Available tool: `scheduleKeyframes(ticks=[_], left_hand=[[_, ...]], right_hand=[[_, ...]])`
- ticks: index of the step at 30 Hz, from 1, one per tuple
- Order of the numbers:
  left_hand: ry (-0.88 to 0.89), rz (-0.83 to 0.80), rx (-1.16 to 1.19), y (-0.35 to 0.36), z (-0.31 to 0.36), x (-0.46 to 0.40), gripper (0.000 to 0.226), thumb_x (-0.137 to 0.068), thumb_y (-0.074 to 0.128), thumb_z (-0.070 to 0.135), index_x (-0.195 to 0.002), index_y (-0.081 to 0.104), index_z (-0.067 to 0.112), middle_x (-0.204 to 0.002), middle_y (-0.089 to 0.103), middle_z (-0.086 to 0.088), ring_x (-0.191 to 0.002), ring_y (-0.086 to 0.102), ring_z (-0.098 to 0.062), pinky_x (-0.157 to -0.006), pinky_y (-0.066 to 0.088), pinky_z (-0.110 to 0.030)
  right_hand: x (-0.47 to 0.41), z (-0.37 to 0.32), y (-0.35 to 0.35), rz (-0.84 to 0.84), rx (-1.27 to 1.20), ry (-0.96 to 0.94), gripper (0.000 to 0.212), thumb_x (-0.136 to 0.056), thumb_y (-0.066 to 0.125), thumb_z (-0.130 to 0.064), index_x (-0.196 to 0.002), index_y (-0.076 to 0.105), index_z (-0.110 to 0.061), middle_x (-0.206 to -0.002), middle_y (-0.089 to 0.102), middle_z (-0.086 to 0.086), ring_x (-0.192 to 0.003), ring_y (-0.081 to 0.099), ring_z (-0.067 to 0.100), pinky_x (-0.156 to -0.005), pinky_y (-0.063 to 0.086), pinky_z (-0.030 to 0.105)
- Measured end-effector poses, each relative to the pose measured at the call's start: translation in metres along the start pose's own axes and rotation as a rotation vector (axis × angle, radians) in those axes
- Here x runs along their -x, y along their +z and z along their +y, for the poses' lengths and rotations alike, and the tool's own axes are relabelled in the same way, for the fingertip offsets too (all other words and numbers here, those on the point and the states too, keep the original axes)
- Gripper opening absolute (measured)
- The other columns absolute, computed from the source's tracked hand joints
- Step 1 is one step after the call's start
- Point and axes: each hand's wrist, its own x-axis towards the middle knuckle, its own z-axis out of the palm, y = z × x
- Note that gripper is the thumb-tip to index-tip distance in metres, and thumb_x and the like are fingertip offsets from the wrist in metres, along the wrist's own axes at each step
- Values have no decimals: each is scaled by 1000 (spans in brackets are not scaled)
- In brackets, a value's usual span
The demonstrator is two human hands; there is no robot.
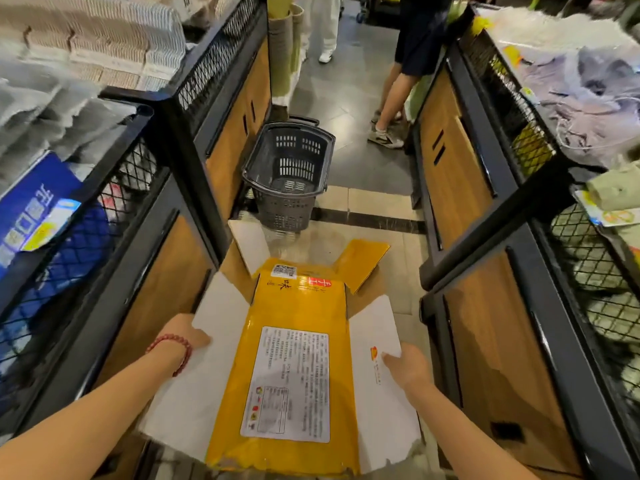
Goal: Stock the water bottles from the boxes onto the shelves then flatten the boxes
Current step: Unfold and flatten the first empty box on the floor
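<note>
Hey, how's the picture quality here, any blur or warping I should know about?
Head view: wide-angle bending bows the black bin frames toward the edges; the stacked goods top left are smeared by blur; the yellow box and both hands, left and right, look fairly sharp; lighting is even, with soft reflections on the floor tiles.

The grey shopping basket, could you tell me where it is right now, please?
In the head view the grey shopping basket stands on the aisle floor, centre-left, against the left display bin and just beyond the flattened yellow box.
</note>
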Motion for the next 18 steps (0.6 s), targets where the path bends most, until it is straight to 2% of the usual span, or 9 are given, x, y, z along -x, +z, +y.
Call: scheduleKeyframes(ticks=[5, 8, 11, 14, 18], left_hand=[[-56, 20, -44, 4, 8, -53, 40, -83, 67, 8, -118, 56, -7, -117, 59, -24, -109, 54, -38, -84, 40, -35], [-59, 53, -35, 8, 6, -90, 38, -83, 67, 8, -117, 57, -7, -115, 59, -24, -105, 55, -38, -79, 40, -33], [-32, 94, -29, 15, 3, -124, 35, -84, 66, 7, -115, 57, -7, -113, 60, -25, -103, 56, -39, -80, 41, -35], [5, 132, -8, 29, -6, -151, 30, -86, 64, 9, -112, 59, -5, -110, 62, -23, -99, 57, -38, -78, 42, -35], [-12, 150, 0, 66, -37, -198, 32, -88, 62, 12, -115, 57, -4, -112, 61, -23, -99, 56, -38, -78, 43, -37]], right_hand=[[-58, -14, 30, -41, -16, 6, 7, -95, 50, -12, -98, 56, -14, -99, 61, 10, -85, 53, 21, -70, 43, 28], [-95, -22, 52, -42, -25, 10, 17, -95, 51, -12, -109, 61, -8, -106, 64, 12, -89, 55, 22, -76, 47, 32], [-123, -30, 73, -39, -31, 2, 22, -95, 51, -12, -113, 61, -5, -111, 64, 13, -97, 59, 27, -78, 46, 32], [-149, -30, 94, -13, -54, -24, 25, -94, 52, -14, -116, 61, -8, -115, 65, 11, -106, 60, 29, -88, 49, 36], [-184, -5, 136, 6, -24, -50, 29, -95, 53, -13, -122, 58, -8, -117, 64, 8, -108, 59, 27, -83, 44, 26]])
